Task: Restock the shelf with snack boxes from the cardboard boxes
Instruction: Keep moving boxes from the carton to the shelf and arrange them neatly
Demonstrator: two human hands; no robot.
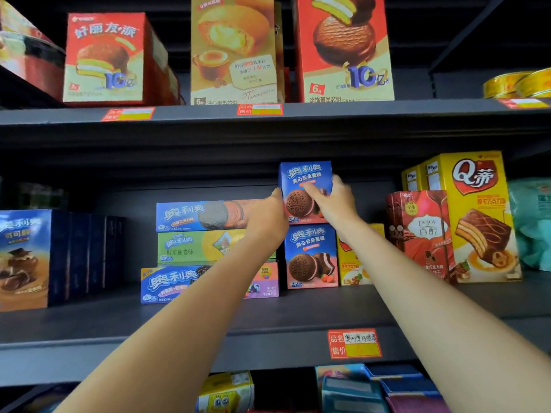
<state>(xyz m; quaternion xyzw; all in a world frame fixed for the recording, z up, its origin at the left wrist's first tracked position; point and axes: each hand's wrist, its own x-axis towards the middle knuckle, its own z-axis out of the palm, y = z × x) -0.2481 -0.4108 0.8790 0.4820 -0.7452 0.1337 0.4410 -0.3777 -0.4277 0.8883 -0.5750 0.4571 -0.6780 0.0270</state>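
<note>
My right hand (334,201) is closed round the right edge of a blue cookie box (304,189), thumb across its front face and the fingers out of sight behind it, while my left hand (268,219) presses flat against the box's left side with its fingers hidden, so I cannot tell how far they curl. The box stands upright between both palms, its base touching or just above an identical blue box (311,256) directly below my hands; contact along that seam is not clear from here. To the left of my left hand sits a stack of three flat cookie boxes (196,248); to the right of my right wrist, a small yellow box (353,263) and a red chocolate-stick box (417,231). Everything rests on the dark shelf (328,302). I judge the step to be seating the upper box squarely on the lower one. To do this well, I would line up the front faces and side edges before letting go, keep the box vertical, press down lightly to confirm it sits flat, then ease off one hand at a time so nothing tips. The supply cardboard boxes are not in view.
</note>
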